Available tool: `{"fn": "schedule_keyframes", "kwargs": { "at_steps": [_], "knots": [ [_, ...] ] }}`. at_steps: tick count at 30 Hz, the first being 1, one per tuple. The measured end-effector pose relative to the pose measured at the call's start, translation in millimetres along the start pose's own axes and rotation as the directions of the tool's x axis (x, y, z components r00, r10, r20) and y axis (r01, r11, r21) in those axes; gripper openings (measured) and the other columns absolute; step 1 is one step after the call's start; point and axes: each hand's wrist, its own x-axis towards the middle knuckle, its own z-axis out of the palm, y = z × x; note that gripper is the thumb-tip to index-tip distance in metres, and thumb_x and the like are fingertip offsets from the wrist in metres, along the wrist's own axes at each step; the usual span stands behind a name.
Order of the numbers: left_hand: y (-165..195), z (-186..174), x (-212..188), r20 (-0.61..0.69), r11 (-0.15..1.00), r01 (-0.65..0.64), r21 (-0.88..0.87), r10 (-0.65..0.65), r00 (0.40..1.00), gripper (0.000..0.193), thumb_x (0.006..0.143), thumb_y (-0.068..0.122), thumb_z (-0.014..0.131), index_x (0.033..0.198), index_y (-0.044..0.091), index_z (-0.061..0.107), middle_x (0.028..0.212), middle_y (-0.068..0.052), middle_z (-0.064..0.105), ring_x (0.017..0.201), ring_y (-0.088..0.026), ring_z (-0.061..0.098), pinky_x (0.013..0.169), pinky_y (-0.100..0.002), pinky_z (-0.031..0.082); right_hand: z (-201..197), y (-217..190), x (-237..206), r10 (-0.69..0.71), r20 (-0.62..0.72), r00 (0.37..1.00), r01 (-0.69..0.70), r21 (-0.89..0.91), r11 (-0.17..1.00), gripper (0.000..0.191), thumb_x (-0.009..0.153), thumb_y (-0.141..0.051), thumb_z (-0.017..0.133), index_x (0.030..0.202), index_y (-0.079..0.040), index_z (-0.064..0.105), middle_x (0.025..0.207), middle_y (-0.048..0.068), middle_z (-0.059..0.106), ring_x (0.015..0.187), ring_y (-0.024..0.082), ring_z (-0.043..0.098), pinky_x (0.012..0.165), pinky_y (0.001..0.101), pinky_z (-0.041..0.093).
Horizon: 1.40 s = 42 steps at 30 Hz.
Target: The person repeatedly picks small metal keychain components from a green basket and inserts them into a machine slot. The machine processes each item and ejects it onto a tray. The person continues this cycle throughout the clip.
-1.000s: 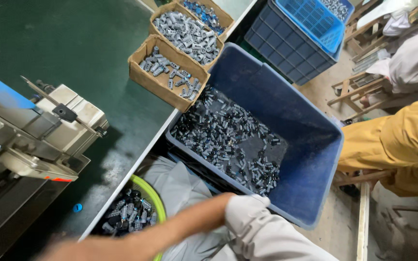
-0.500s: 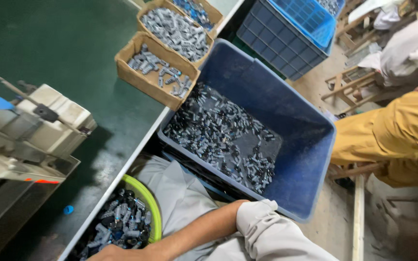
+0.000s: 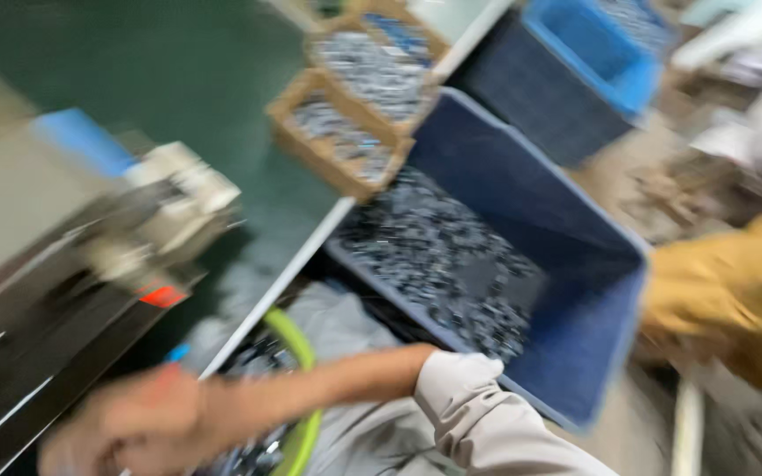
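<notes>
the picture is smeared with motion, more than half a second ago, because the head has swung left and the whole scene slid right. the right hand (image 3: pixel 138 421) is near, at the bottom left, its bare forearm running back to a rolled pale sleeve (image 3: pixel 478 414). a second ago the arm lay low across the bottom edge; now the hand sits higher and further left, over the near edge of the green counter (image 3: pixel 134 79), just left of the green-rimmed bowl (image 3: pixel 303 370) of small dark metal parts. the blur hides the fingers, so i cannot tell if they are spread, closed, or holding a part. the left hand is not in sight.

the machine (image 3: pixel 116 238), grey with a blue top and a red tag, stands on the counter at the left, close above the hand. further off sit two cardboard boxes (image 3: pixel 346 141) filled with grey parts. right of the counter edge is the big blue bin (image 3: pixel 522 264), its floor covered with the same dark parts, and beyond it a blue crate (image 3: pixel 601 53). another person in yellow clothing (image 3: pixel 734 291) is at the right edge.

judging from the shift, the hand has left the bowl side and come near the machine.
</notes>
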Motion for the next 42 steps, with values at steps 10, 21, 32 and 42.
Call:
{"fn": "schedule_keyframes", "kwargs": {
  "at_steps": [10,21,32,42],
  "knots": [
    [78.5,-10.1,-42.6,-0.164,0.964,0.259,0.068,-0.245,0.955,0.042,0.076,0.015,0.073,0.116,0.006,0.064,0.108,-0.011,0.067,0.106,-0.035,0.059,0.085,-0.046,0.051,-22.0,12.7,100.9,-0.097,-0.008,0.995,0.083,-0.44,0.894,0.029,0.074,0.004,0.063,0.097,-0.013,0.071,0.089,0.006,0.064,0.076,0.027,0.063,0.07,0.0421,0.054],
    [95.4,-19.4,-4.1,-0.486,0.996,0.087,-0.014,-0.083,0.87,0.018,0.084,0.013,0.071,0.099,0.004,0.072,0.097,-0.01,0.065,0.096,-0.033,0.06,0.085,-0.043,0.05,-67.9,-74.0,57.1,-0.272,0.093,0.958,0.277,-0.548,0.789,0.041,0.065,0.015,0.068,0.1,-0.005,0.075,0.092,0.01,0.075,0.101,0.038,0.07,0.093,0.0427,0.052],
    [105.3,-31.1,3.3,-0.433,0.97,-0.072,-0.23,-0.036,0.901,0.035,0.069,-0.009,0.071,0.102,0.003,0.067,0.096,-0.01,0.065,0.093,-0.033,0.064,0.08,-0.043,0.052,-72.7,-51.9,-74.9,0.284,-0.042,0.958,-0.286,-0.235,0.929,0.027,0.077,0.016,0.071,0.099,0.0,0.07,0.1,0.012,0.076,0.091,0.026,0.075,0.079,0.0324,0.059],
    [102.0,-35.4,-13.3,-0.055,0.406,0.092,-0.909,-0.337,0.94,0.019,0.081,-0.012,0.064,0.097,-0.005,0.069,0.086,-0.005,0.072,0.082,-0.006,0.066,0.073,-0.022,0.054,-48.1,-62.6,-73.9,0.191,0.025,0.981,-0.183,-0.199,0.963,0.04,0.072,0.017,0.076,0.109,0.004,0.067,0.101,0.017,0.071,0.085,0.024,0.072,0.072,0.0296,0.06]
  ]
}}
